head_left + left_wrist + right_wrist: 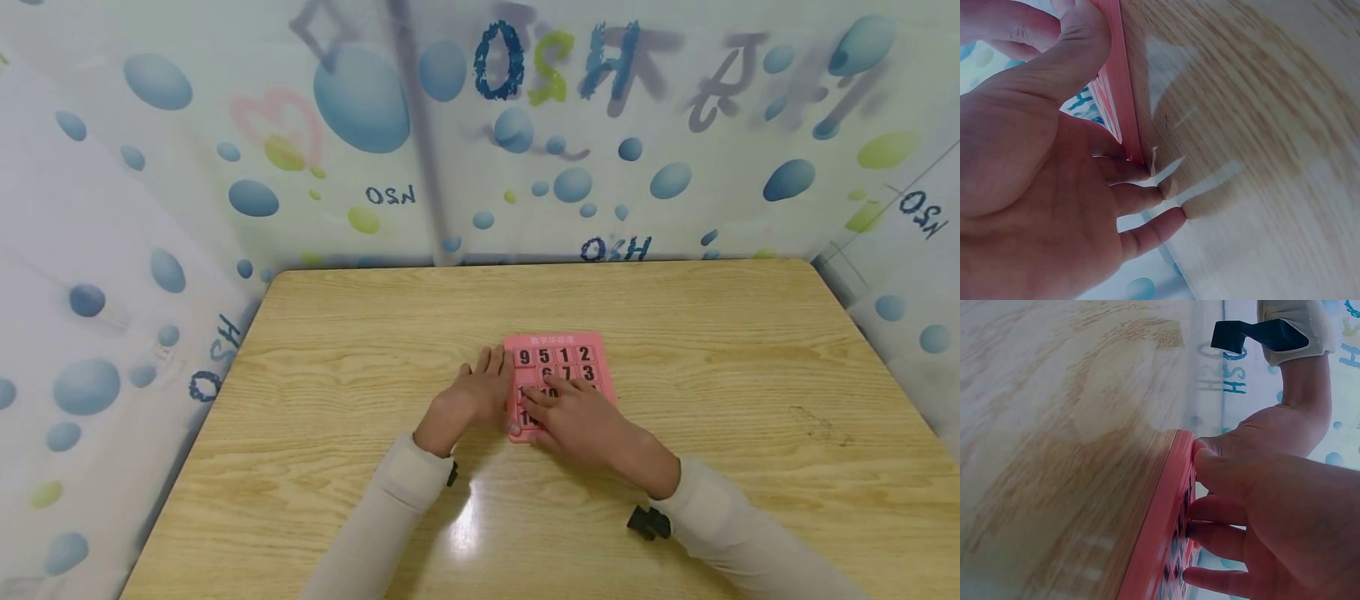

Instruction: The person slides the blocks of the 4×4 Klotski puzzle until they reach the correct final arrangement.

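A pink sliding number puzzle (566, 363) with black-numbered square tiles lies flat on the table. One bare pink slot shows below the 9 tile (524, 357). My left hand (483, 393) lies along the puzzle's left edge, its fingers fairly straight and its thumb by the near left corner. In the left wrist view, fingertips of the left hand (1054, 162) touch the tabletop beside the pink side wall (1125, 87). Over the lower right tiles is my right hand (592, 423), hiding several of them. Its extended fingers (1216, 539) touch the tile face in the right wrist view.
The wooden table (360, 333) stretches around the puzzle on all sides. Behind it and at both sides hang white sheets (465, 167) printed with blue and green drops. A black wrist-worn device (648, 523) sits under the right cuff.
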`<state>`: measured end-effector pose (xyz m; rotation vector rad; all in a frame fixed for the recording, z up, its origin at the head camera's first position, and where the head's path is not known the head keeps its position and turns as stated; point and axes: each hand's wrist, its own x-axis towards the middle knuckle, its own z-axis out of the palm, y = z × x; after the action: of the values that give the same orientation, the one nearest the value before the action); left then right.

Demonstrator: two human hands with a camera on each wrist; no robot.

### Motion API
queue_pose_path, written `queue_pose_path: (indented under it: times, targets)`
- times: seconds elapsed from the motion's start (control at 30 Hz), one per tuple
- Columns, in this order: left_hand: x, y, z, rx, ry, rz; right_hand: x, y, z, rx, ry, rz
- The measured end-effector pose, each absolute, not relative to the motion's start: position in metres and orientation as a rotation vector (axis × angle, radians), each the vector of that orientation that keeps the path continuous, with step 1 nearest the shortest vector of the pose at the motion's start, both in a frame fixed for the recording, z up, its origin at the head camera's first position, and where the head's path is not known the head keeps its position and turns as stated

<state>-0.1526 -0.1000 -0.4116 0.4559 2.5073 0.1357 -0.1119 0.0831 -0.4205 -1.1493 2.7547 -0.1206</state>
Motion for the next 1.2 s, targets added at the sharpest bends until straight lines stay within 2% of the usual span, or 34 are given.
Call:
queue_pose_path:
  times: [0.43,0.9,1.2]
  targets:
    - [-0.153,-0.1,-0.413,0.464,2.512,0.129,-0.111,0.084,-0.418,-1.189,2.744,-0.127]
    - [-0.152,-0.099,-0.41,0.461,2.503,0.103,-0.146,0.079,-0.424,-1.082,2.795,-0.064]
    - [-0.153,-0.098,-0.411,0.455,2.501,0.093,-0.148,0.079,-0.423,-1.063,2.768,-0.046]
